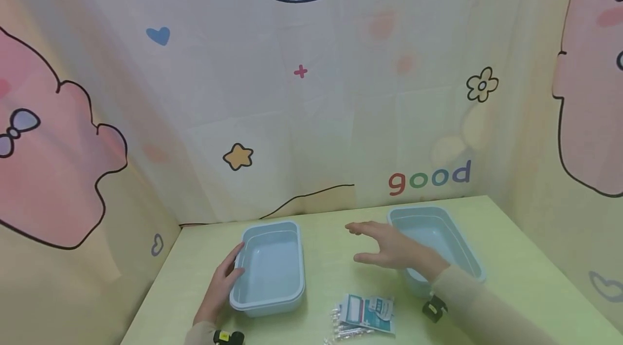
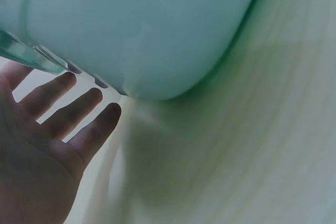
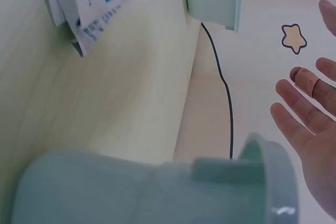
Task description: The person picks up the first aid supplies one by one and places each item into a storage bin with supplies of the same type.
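Observation:
My left hand is at the left side of a light blue plastic basin, with fingers near its rim. In the left wrist view the fingers are spread and fairly straight, their tips at the basin's outer wall. My right hand hangs above the table, in front of the left part of a second light blue basin, part of which it hides. Its fingers are extended and hold nothing. One finger has a bandage around it.
Between the basins, near the table's front, lies a small pile of white and teal printed packets. Several thin clear-wrapped sticks lie under and beside them. A printed cloth curtain stands behind the pale yellow-green table.

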A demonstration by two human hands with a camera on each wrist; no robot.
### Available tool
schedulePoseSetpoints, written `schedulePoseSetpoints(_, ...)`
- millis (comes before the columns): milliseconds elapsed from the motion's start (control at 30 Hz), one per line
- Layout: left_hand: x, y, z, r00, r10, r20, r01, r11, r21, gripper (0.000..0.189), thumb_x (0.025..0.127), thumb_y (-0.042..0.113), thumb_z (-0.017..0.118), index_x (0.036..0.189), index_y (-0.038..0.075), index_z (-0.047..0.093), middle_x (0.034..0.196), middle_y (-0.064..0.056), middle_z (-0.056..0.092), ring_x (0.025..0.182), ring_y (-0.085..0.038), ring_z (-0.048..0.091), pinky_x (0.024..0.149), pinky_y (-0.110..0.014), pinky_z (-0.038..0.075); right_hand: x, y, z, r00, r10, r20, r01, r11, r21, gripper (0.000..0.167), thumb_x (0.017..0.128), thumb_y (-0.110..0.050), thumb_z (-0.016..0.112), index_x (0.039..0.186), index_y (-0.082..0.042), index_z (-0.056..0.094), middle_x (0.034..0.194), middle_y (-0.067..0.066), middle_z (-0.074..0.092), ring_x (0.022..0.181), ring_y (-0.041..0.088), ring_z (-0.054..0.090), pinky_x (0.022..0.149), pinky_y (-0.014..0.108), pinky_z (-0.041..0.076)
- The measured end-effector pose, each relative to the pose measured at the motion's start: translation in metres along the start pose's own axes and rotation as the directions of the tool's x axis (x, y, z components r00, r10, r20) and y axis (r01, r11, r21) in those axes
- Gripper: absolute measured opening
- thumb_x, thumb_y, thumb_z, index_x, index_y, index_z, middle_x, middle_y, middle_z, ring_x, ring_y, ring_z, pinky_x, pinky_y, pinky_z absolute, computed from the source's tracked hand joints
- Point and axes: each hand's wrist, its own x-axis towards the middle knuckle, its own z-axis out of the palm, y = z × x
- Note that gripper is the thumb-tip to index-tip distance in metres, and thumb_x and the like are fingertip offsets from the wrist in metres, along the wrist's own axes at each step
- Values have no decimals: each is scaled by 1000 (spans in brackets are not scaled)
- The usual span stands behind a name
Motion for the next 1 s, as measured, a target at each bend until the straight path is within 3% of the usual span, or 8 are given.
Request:
schedulePoseSetpoints(333,-4,-4,1,1000,-4,22,5,997,-72,61,98,12,47,154,25,29,163,-10,19,147,-40,20,111,-60,31,-6,1,21,998,-19,66,18,999,27,59,92,-44,63,141,-14,49,119,-2,65,107,14,62,90,39,54)
schedulePoseSetpoints(600,-7,-3,3,1000,22,14,-22,998,-61,62,96,9,48,154,21,30,162,-11,20,147,-38,19,113,-58,26,-12,-2,29,998,-39,52,37,998,46,55,92,-38,65,138,-11,52,112,-3,65,100,15,63,85,34,55)
schedulePoseSetpoints(1000,-3,0,6,999,42,-1,-42,997,-67,61,97,8,48,153,20,31,162,-11,22,147,-39,21,112,-58,28,-16,1,35,995,42,91,-49,997,66,57,91,-41,65,140,-14,50,115,-4,65,103,16,63,86,36,55)
